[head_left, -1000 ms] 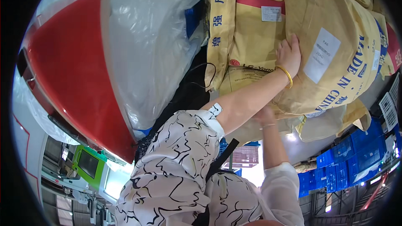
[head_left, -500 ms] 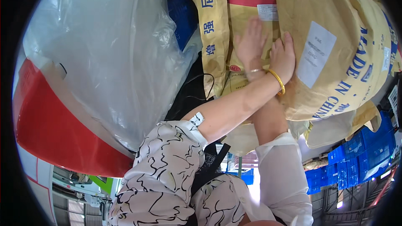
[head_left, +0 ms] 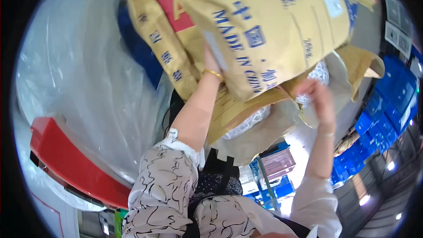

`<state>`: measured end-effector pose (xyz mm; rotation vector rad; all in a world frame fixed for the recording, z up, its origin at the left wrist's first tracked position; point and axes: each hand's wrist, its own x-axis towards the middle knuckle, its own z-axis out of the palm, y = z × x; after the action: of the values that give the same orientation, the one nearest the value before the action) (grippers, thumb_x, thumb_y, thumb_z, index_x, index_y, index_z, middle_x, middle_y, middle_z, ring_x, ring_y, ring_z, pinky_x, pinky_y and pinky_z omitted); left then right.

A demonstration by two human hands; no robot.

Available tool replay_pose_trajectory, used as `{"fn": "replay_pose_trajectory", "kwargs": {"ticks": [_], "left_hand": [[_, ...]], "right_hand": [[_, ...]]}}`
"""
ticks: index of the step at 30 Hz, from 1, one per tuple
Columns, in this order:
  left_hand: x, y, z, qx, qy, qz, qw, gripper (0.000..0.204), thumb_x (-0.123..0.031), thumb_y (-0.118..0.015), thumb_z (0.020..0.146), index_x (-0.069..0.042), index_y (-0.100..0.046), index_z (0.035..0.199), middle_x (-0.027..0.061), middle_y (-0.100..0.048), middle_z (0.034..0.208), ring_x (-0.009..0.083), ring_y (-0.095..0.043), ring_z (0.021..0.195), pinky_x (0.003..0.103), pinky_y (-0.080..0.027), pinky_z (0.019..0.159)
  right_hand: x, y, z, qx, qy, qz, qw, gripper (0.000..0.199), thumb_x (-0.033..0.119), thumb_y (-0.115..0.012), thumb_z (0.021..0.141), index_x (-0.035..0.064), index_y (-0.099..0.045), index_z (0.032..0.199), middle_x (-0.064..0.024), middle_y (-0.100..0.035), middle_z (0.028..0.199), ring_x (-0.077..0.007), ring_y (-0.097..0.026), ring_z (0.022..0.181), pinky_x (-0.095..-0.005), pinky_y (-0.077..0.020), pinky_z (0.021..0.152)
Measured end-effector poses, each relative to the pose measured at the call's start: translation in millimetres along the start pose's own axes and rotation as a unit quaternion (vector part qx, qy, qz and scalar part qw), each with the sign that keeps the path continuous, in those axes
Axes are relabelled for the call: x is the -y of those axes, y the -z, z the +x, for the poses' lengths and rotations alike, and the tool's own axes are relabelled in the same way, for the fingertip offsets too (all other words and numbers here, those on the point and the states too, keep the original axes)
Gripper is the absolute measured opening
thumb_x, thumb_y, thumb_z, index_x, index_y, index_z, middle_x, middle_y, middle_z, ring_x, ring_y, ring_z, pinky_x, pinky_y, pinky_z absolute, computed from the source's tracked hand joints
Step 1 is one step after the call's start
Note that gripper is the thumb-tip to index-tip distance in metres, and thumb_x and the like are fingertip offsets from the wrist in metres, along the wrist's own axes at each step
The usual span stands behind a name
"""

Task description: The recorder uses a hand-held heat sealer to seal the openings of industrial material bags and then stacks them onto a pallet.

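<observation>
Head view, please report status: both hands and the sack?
Left hand pressed on tan paper sack. Right hand open below its edge. Clear plastic sheet at left.

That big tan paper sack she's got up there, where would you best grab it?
Probably by its lower edge, from underneath. The tan paper sack is wide, bulging and tilted, so its flat faces offer little to pinch. The left hand already presses up against its underside, partly hidden behind it, while the right hand hangs open just below the crumpled bottom corner, a likely second hold.

A tan paper sack (head_left: pixel 282 31) with blue print is seen tilted, directly above the left hand (head_left: pixel 210 61).
</observation>
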<state>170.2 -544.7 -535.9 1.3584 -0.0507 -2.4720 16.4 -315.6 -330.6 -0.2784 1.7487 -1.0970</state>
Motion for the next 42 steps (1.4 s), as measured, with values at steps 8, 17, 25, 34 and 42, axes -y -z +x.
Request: {"fn": "replay_pose_trajectory", "kwargs": {"ticks": [8, 17, 25, 34, 42], "left_hand": [[-50.4, 9.3, -3.3, 0.007, -0.130, 0.057, 0.990, 0.061, -0.057, -0.039, 0.097, -0.010, -0.048, 0.136, 0.0083, -0.057, 0.132, 0.0275, -0.056, 0.117, 0.042, -0.046, 0.100], [-100.6, 88.8, -3.3, 0.023, -0.180, 0.147, 0.972, 0.054, -0.049, -0.034, 0.101, -0.010, -0.048, 0.136, 0.0090, -0.057, 0.131, 0.0262, -0.056, 0.118, 0.037, -0.050, 0.095], [-85.0, 94.0, -9.5, 0.021, -0.183, 0.157, 0.970, 0.054, -0.049, -0.033, 0.102, -0.010, -0.048, 0.136, 0.0094, -0.056, 0.132, 0.0263, -0.055, 0.119, 0.038, -0.049, 0.096], [-91.8, 52.4, 2.1, 0.028, -0.164, 0.163, 0.972, 0.054, -0.048, -0.032, 0.102, -0.009, -0.047, 0.136, 0.0098, -0.055, 0.133, 0.0265, -0.054, 0.120, 0.038, -0.049, 0.097], [-129.2, 77.9, -35.4, 0.053, -0.155, 0.177, 0.970, 0.054, -0.048, -0.032, 0.102, -0.009, -0.047, 0.137, 0.0102, -0.054, 0.134, 0.0267, -0.054, 0.121, 0.038, -0.048, 0.098]], "right_hand": [[-25.4, 235.8, 182.6, 0.113, -0.028, 0.462, 0.879, 0.058, 0.049, -0.044, 0.098, 0.0024, -0.051, 0.132, -0.0099, -0.055, 0.130, -0.0211, -0.054, 0.119, -0.0347, -0.0389, 0.103], [38.3, 205.3, 248.4, -0.279, 0.070, 0.117, 0.951, 0.052, 0.041, -0.048, 0.098, 0.0052, -0.047, 0.137, -0.0063, -0.052, 0.132, -0.0166, -0.048, 0.117, -0.0329, -0.0399, 0.099], [-5.7, 222.0, 276.9, -0.200, 0.003, 0.312, 0.929, 0.051, 0.033, -0.038, 0.105, 0.0090, -0.033, 0.149, -0.0062, -0.039, 0.151, -0.0182, -0.044, 0.133, -0.0336, -0.0378, 0.110], [-13.8, 223.8, 262.2, -0.118, -0.014, 0.307, 0.944, 0.051, 0.033, -0.037, 0.105, 0.0090, -0.032, 0.149, -0.0074, -0.039, 0.151, -0.0185, -0.042, 0.134, -0.0342, -0.0365, 0.111], [-34.8, 167.0, 205.4, -0.049, -0.009, 0.305, 0.951, 0.051, 0.034, -0.036, 0.105, 0.0089, -0.032, 0.149, -0.0084, -0.040, 0.150, -0.0187, -0.041, 0.135, -0.0348, -0.0354, 0.111]]}}
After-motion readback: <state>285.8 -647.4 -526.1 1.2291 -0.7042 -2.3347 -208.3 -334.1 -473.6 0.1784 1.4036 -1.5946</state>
